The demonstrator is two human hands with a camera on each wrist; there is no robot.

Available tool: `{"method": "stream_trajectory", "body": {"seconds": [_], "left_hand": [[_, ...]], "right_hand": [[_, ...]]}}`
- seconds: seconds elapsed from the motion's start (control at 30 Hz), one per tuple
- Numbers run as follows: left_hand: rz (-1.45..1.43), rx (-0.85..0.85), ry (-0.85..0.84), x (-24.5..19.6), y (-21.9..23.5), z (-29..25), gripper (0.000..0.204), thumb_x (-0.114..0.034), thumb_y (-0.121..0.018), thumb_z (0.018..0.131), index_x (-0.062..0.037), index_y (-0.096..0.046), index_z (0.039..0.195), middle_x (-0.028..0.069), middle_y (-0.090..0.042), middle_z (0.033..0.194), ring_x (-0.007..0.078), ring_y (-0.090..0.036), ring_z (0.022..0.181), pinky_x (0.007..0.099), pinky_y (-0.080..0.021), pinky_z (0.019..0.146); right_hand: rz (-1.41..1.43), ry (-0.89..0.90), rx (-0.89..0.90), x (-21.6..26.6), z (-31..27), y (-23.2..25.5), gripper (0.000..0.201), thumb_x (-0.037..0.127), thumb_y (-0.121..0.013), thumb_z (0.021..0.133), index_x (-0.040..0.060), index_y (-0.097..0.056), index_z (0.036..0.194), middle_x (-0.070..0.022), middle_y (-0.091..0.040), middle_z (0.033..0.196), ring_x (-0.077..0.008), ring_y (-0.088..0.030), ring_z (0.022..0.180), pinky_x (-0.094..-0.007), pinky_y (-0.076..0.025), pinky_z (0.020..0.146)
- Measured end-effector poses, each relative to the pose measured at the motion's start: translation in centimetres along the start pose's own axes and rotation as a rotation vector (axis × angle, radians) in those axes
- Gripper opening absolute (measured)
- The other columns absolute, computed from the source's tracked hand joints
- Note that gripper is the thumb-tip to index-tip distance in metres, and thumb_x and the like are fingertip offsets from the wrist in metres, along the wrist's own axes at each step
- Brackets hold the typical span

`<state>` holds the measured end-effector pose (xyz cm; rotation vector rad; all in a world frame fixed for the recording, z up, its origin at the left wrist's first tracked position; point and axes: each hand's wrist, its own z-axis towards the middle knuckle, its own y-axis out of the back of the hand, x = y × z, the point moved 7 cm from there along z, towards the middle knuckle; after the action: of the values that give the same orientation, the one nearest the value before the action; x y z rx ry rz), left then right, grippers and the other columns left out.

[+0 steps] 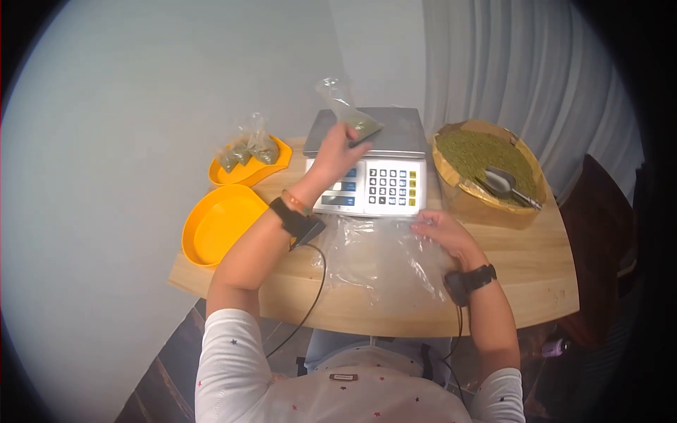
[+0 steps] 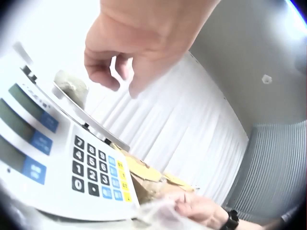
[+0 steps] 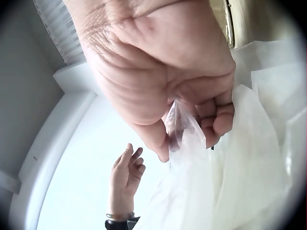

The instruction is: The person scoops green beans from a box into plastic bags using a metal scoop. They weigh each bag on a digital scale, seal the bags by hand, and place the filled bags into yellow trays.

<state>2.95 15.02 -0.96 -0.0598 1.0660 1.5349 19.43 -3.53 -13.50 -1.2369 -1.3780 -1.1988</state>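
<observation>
My left hand (image 1: 338, 155) hovers over the front of the scale's plate, thumb and fingers loosely bent and apart, holding nothing. Just beyond it, a clear plastic bag with green powder (image 1: 365, 124) rests on the plate of the digital scale (image 1: 395, 134); the left wrist view shows this bag (image 2: 72, 86) apart from the fingertips. At the scale's front right corner, my right hand (image 1: 446, 233) pinches a clear plastic bag (image 3: 180, 124) between thumb and fingers. More clear plastic bags (image 1: 381, 261) lie spread on the table in front of the scale.
On the right stands a large open paper sack (image 1: 486, 210) of green powder, a metal scoop (image 1: 500, 182) lying in it. A yellow tray (image 1: 271, 166) with several filled bags is at back left, an orange-yellow bowl (image 1: 222, 225) in front. Cables hang from both wrists over the wooden table (image 1: 536, 282).
</observation>
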Motion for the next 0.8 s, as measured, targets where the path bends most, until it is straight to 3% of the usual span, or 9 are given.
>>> {"method": "stream_trajectory", "body": {"seconds": [0.07, 0.17, 0.23, 0.37, 0.43, 0.63, 0.7, 0.73, 0.8], "left_hand": [[0.044, -0.195, -0.026, 4.6, 0.8, 2.5, 0.048, -0.029, -0.082, 0.08, 0.0008, -0.055, 0.106, 0.0073, -0.06, 0.086, 0.0114, -0.055, 0.066, 0.0284, -0.047, 0.057], [-0.053, -0.382, 0.249, 9.0, 0.5, 5.3, 0.062, -0.035, -0.085, 0.077, 0.0046, -0.052, 0.112, 0.0095, -0.058, 0.091, 0.0131, -0.054, 0.062, 0.0308, -0.047, 0.053], [-0.314, -0.299, 0.441, 10.4, -1.2, 6.5, 0.073, -0.039, -0.085, 0.077, 0.0108, -0.05, 0.118, 0.0099, -0.059, 0.086, 0.0161, -0.056, 0.062, 0.0322, -0.047, 0.052], [-0.289, -0.183, 0.559, 10.7, -2.1, 7.7, 0.078, -0.039, -0.084, 0.076, 0.0165, -0.05, 0.12, 0.0133, -0.064, 0.085, 0.0198, -0.062, 0.067, 0.0335, -0.05, 0.053], [-0.292, -0.08, 0.585, 11.7, -3.2, 8.2, 0.085, -0.045, -0.085, 0.071, 0.0132, -0.051, 0.124, 0.0291, -0.062, 0.121, 0.0365, -0.064, 0.111, 0.0404, -0.052, 0.091], [-0.316, -0.179, 0.476, 11.2, -3.0, 8.2, 0.056, -0.037, -0.077, 0.079, 0.0118, -0.065, 0.104, 0.0277, -0.068, 0.104, 0.0378, -0.068, 0.099, 0.0419, -0.052, 0.085], [-0.366, -0.169, 0.489, 11.4, -3.0, 8.3, 0.049, -0.033, -0.073, 0.083, 0.0113, -0.065, 0.102, 0.025, -0.069, 0.097, 0.0345, -0.069, 0.091, 0.0418, -0.053, 0.08], [-0.456, -0.136, 0.503, 11.5, -3.2, 8.5, 0.044, -0.029, -0.071, 0.089, 0.0126, -0.065, 0.102, 0.0181, -0.068, 0.092, 0.0231, -0.066, 0.077, 0.0366, -0.051, 0.067], [-0.473, -0.145, 0.487, 11.8, -2.7, 8.5, 0.043, -0.03, -0.071, 0.088, 0.0109, -0.066, 0.098, 0.0189, -0.069, 0.089, 0.0253, -0.068, 0.077, 0.0378, -0.052, 0.067]], "right_hand": [[-0.038, 0.004, 0.048, -0.8, 0.4, -0.4, 0.018, 0.02, -0.071, 0.09, 0.0066, -0.063, 0.082, 0.0025, -0.06, 0.072, -0.006, -0.054, 0.064, -0.0214, -0.042, 0.058], [-0.11, -0.004, 0.095, -1.1, 0.4, -1.1, 0.022, 0.022, -0.072, 0.091, 0.0067, -0.061, 0.079, 0.0027, -0.06, 0.07, -0.0053, -0.054, 0.062, -0.0207, -0.041, 0.057], [-0.154, -0.009, 0.106, -1.2, 0.3, -1.4, 0.023, 0.022, -0.072, 0.091, 0.0072, -0.06, 0.077, 0.003, -0.059, 0.069, -0.0049, -0.054, 0.062, -0.0204, -0.04, 0.056], [-0.159, -0.005, 0.111, -1.4, 0.1, -1.5, 0.024, 0.02, -0.071, 0.091, 0.0078, -0.058, 0.076, 0.0043, -0.058, 0.069, -0.0039, -0.053, 0.061, -0.0202, -0.04, 0.056], [-0.141, -0.016, 0.098, -1.4, -0.1, -1.6, 0.022, 0.019, -0.072, 0.091, 0.008, -0.059, 0.077, 0.0051, -0.057, 0.069, -0.0036, -0.052, 0.061, -0.0201, -0.04, 0.056], [-0.167, -0.016, 0.069, -2.0, 0.2, -1.3, 0.017, 0.019, -0.073, 0.091, 0.0081, -0.063, 0.082, 0.0058, -0.059, 0.071, -0.0036, -0.053, 0.062, -0.0206, -0.041, 0.057], [-0.173, -0.015, 0.067, -1.6, 0.0, -1.5, 0.016, 0.018, -0.073, 0.09, 0.0082, -0.064, 0.082, 0.0057, -0.059, 0.071, -0.0036, -0.053, 0.063, -0.0206, -0.041, 0.057], [-0.167, -0.017, 0.061, -1.5, -0.1, -1.5, 0.015, 0.018, -0.073, 0.09, 0.0083, -0.064, 0.083, 0.0057, -0.06, 0.072, -0.0036, -0.053, 0.063, -0.0206, -0.042, 0.058], [-0.162, -0.017, 0.058, -1.8, 0.0, -1.4, 0.015, 0.018, -0.073, 0.09, 0.0083, -0.064, 0.083, 0.0057, -0.061, 0.072, -0.0037, -0.053, 0.063, -0.0205, -0.042, 0.058]]}}
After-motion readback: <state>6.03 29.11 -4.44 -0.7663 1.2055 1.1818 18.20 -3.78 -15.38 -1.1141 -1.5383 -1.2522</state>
